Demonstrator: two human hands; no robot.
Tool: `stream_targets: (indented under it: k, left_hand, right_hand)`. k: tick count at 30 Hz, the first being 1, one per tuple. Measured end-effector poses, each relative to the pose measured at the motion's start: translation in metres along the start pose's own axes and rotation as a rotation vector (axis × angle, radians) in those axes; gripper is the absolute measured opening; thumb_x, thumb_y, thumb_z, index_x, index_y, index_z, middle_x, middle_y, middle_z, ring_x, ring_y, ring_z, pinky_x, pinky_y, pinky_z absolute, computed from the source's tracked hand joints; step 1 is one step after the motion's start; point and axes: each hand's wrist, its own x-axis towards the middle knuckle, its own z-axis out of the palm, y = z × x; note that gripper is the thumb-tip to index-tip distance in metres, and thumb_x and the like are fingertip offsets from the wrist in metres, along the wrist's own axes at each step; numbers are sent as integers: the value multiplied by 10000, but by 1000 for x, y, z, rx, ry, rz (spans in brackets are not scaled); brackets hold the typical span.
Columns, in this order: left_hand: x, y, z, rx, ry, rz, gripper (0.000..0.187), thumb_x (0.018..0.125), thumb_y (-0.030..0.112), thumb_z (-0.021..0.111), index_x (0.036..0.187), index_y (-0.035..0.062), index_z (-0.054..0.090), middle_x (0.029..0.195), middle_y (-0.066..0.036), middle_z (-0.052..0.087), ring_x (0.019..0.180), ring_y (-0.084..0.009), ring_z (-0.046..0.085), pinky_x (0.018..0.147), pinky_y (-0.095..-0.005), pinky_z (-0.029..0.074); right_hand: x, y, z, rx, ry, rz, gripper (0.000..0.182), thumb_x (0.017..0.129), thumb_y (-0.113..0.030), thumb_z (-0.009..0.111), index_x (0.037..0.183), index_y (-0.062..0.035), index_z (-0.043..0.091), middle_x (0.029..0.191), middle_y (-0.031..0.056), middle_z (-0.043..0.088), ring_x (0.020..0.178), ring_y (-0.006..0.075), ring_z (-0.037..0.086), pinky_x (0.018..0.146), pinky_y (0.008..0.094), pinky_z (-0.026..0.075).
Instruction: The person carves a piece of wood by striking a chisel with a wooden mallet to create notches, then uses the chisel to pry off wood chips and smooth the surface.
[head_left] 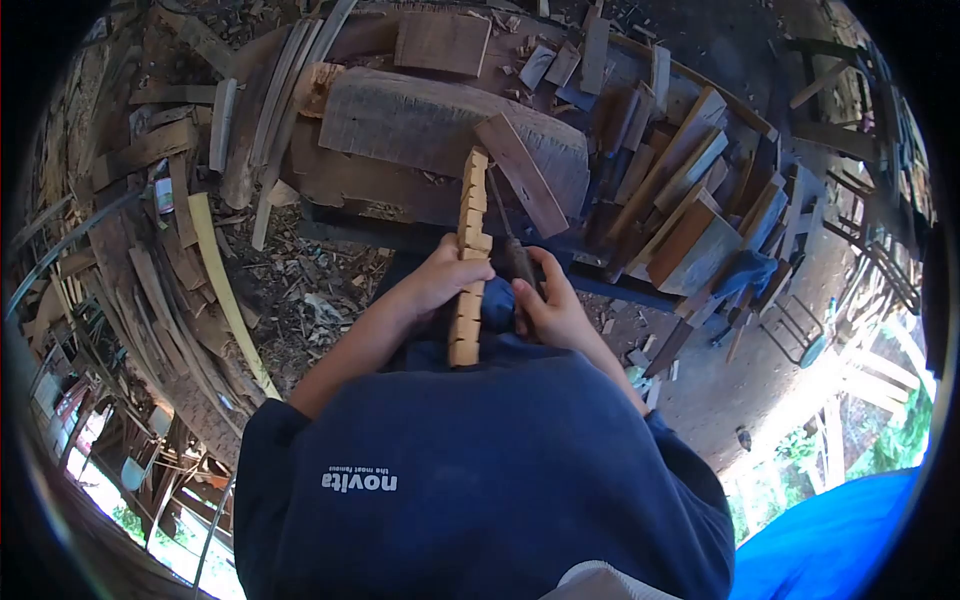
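Note:
My left hand [452, 277] is closed around a pale notched strip of wood [467, 318], thumb across its face. The strip stands lengthwise in front of my chest, its far end reaching over the bench and small cuts running along its edges. Just to the right, my right hand [548, 308] grips a hand tool [520, 262] by its dark handle. The tool's long narrow blade [497, 200] points away from me, close beside the strip's right edge. Beyond both lies a flat brown board [523, 175], leaning across a thick weathered plank [400, 118].
Wooden offcuts [690, 180] are piled at the right of the bench, with a dark blue cloth [748, 270] at their edge. Long slats [225, 285] lie at the left. Wood shavings [330, 265] cover the ground. A small block [442, 43] rests at the back.

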Motion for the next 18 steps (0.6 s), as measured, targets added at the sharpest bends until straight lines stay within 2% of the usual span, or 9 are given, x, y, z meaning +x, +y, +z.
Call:
stream_targets:
  k: [3, 5, 6, 7, 9, 11, 13, 15, 18]
  left_hand:
    - [-15, 12, -27, -71, -74, -37, 535, 791, 82, 658, 1259, 19, 407, 945, -89, 523, 654, -156, 564, 459, -269, 476]
    - [-15, 1, -61, -263, -191, -70, 599, 768, 65, 650, 1294, 2, 373, 938, -103, 511, 651, -160, 553, 421, -236, 444]
    - [-18, 3, -70, -896, -539, -265, 587, 744, 110, 632, 1259, -38, 393, 850, -122, 470, 595, -143, 504, 385, -220, 429]
    - [-24, -3, -70, -892, -528, -260, 587, 744, 110, 632, 1259, -38, 393, 850, -122, 470, 595, -143, 504, 385, -220, 429]
    - [-45, -14, -61, -1097, -845, -234, 623, 728, 99, 619, 1285, -50, 381, 825, -127, 437, 565, -129, 462, 366, -216, 407]
    - [-62, -12, -49, -1019, -778, -262, 666, 733, 132, 644, 1314, -43, 369, 841, -129, 437, 553, -116, 446, 358, -199, 397]
    - [-70, -13, -41, -812, -643, -125, 696, 738, 154, 662, 1335, -36, 358, 852, -122, 435, 551, -109, 443, 355, -192, 394]
    - [-75, -15, -44, -784, -640, -108, 690, 732, 171, 688, 1313, -26, 373, 849, -108, 440, 558, -102, 448, 347, -190, 384]
    - [-84, -11, -46, -680, -607, 18, 679, 719, 173, 710, 1288, -13, 390, 854, -97, 452, 575, -96, 463, 349, -185, 376]
  right_hand:
    - [-6, -10, -20, 220, -99, 69, 549, 999, -178, 548, 1456, -54, 271, 776, 61, 519, 555, 107, 522, 448, 263, 413]
    - [-4, -10, -34, 330, -165, 60, 601, 1005, -215, 541, 1494, -73, 222, 762, 69, 507, 538, 120, 514, 407, 259, 403]
    - [-4, -16, -41, 672, -410, 105, 638, 998, -247, 550, 1503, -86, 195, 747, 81, 511, 492, 120, 492, 384, 247, 400]
    - [-4, -22, -46, 1010, -658, 152, 675, 992, -278, 559, 1512, -99, 168, 731, 92, 515, 447, 120, 470, 360, 234, 397]
    - [-1, -40, -47, 1056, -777, 157, 712, 969, -338, 582, 1505, -104, 176, 709, 103, 511, 443, 123, 481, 330, 216, 389]
    - [-3, -60, -46, 747, -720, -217, 635, 976, -342, 568, 1465, -92, 248, 728, 91, 515, 483, 125, 518, 361, 235, 397]
    - [-4, -80, -43, 433, -327, -459, 651, 924, -266, 649, 1417, -33, 293, 761, 89, 559, 528, 145, 555, 450, 262, 461]
    - [12, -83, -45, 273, -22, -449, 651, 890, -176, 692, 1392, -19, 309, 779, 86, 576, 575, 143, 573, 515, 269, 484]
    - [27, -77, -47, 92, 122, -365, 601, 878, -142, 704, 1352, -46, 348, 796, 49, 577, 659, 116, 590, 565, 246, 493]
